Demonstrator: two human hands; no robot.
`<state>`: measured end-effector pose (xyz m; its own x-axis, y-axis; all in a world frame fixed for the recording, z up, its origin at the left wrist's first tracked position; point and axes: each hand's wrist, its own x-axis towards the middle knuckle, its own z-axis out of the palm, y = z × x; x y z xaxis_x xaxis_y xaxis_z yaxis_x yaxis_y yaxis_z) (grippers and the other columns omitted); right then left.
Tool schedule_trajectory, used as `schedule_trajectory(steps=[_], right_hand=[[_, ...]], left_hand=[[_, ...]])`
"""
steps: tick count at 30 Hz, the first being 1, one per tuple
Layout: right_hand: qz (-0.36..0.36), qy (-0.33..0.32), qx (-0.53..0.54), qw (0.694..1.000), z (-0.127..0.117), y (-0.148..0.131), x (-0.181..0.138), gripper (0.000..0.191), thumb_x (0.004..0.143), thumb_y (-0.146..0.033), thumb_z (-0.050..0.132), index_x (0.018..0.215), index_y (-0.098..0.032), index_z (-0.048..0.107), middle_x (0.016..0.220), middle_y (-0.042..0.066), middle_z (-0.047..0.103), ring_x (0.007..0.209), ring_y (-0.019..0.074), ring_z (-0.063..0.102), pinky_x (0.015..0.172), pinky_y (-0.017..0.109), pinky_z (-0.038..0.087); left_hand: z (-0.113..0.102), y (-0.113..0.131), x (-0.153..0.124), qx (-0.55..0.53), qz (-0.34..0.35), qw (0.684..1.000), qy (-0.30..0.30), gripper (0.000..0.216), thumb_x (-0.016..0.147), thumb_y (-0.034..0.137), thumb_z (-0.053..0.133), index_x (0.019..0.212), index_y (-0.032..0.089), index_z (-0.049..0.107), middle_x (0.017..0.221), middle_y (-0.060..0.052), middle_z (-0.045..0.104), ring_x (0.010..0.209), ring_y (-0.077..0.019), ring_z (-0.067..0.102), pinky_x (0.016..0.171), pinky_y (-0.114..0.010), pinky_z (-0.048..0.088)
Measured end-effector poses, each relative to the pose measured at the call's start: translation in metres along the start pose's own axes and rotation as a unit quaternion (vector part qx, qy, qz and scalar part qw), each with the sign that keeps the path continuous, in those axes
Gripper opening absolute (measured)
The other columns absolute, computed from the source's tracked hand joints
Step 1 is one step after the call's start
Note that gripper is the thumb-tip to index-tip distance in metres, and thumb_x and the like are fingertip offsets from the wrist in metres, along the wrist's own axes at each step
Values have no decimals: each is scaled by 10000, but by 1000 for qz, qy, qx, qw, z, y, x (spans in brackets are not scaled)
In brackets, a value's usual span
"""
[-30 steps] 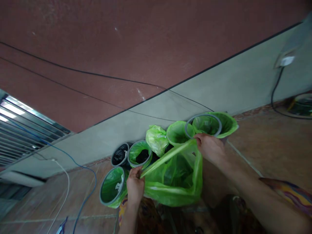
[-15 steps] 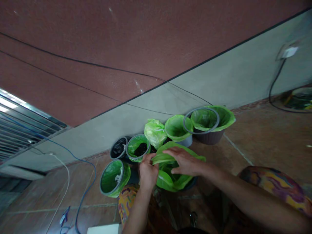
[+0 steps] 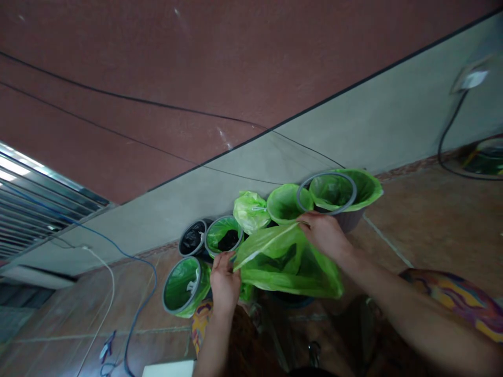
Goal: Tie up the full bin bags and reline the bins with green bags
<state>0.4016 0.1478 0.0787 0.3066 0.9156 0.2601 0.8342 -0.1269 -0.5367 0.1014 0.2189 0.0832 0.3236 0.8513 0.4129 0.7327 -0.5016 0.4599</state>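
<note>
A green plastic bin liner [image 3: 291,267] is stretched between my two hands, its mouth pulled taut and its body sagging. My left hand [image 3: 226,280] pinches one corner of its edge. At the opposite corner my right hand [image 3: 324,233] grips the edge, fingers closed. Below the liner the dark rim of a bin [image 3: 293,299] shows in part; the rest is hidden. Right behind the liner stand a green-lined bin [image 3: 286,204] and a knotted light green bag [image 3: 250,212].
Along the wall are a lined bin with a loose grey ring [image 3: 356,193], a bin with black plastic [image 3: 192,238] and another green-lined bin [image 3: 223,235]. A tilted lined bin [image 3: 181,285] lies at left. A blue cable [image 3: 147,298] and purple clamp-like tool [image 3: 108,345] lie on the floor.
The liner's edge has come up off the bin and is spread wider. My left hand has moved left, and my right hand has moved up and right, closing on the edge.
</note>
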Motion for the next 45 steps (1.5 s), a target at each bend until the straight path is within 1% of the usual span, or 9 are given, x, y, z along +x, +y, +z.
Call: schedule_trajectory(steps=[5,8,13,18,23,28,32,38,45], right_hand=[[84,-47,-67,993,-10,17,-2,269,925,-195,478,917,-193,746,937,111,755,881,243,696,820,350,497],[84,-98,-82,988,-6,20,-5,206,885,-251,582,1004,-198,742,978,109,750,909,266,694,815,374,507],[-122,-17,-20,992,18,-13,-26,745,710,-262,787,1408,-195,536,1436,158,547,1253,349,538,1016,506,458],[-260,41,29,964,62,-62,-55,531,853,-214,658,1374,-206,560,1369,149,591,1163,301,573,988,501,471],[-236,124,9,964,69,-56,-43,394,863,-5,475,1151,-171,686,1188,129,680,1020,239,645,909,399,535],[-179,153,71,969,38,-29,-22,520,727,56,440,1129,-172,679,1135,88,690,1009,211,671,899,325,560],[-113,154,142,971,22,-21,-18,570,628,41,449,1092,-191,685,1082,63,698,1026,203,675,922,312,546],[9,94,140,986,8,-9,-11,484,642,-16,512,1046,-181,722,1041,58,754,940,212,705,878,318,549],[119,-23,-74,990,-15,21,-3,468,756,-54,504,1165,-141,715,1126,159,735,981,272,708,859,345,517]], left_hand=[[-13,-12,2,30,-30,998,46,407,677,65,566,1036,179,720,1024,-74,687,661,-145,608,676,-280,546],[-13,-15,2,27,-6,998,63,400,672,48,554,1012,177,721,996,-72,688,752,-173,645,728,-294,559],[10,6,-4,-12,64,997,45,448,695,12,539,1082,180,690,1061,-83,679,1000,-215,663,899,-346,557],[33,44,-7,-69,64,995,18,610,656,-45,522,1207,194,629,1105,-75,660,996,-198,661,843,-309,571],[33,52,-5,-74,54,996,-4,658,664,-47,541,1272,199,599,1183,-84,633,805,-143,642,686,-251,553],[26,18,-7,-28,14,999,21,653,730,30,606,1360,191,540,1233,-102,618,550,-60,497,576,-239,512],[25,-9,-8,18,-3,998,54,697,723,75,631,1402,167,503,1201,-112,644,601,-98,545,673,-287,547],[13,-39,-2,80,-82,991,74,470,749,117,575,1211,154,649,1083,-114,726,894,-227,682,837,-337,548],[-15,-55,0,152,-223,963,21,340,815,170,564,1110,167,732,925,-113,764,833,-248,705,758,-321,514]])
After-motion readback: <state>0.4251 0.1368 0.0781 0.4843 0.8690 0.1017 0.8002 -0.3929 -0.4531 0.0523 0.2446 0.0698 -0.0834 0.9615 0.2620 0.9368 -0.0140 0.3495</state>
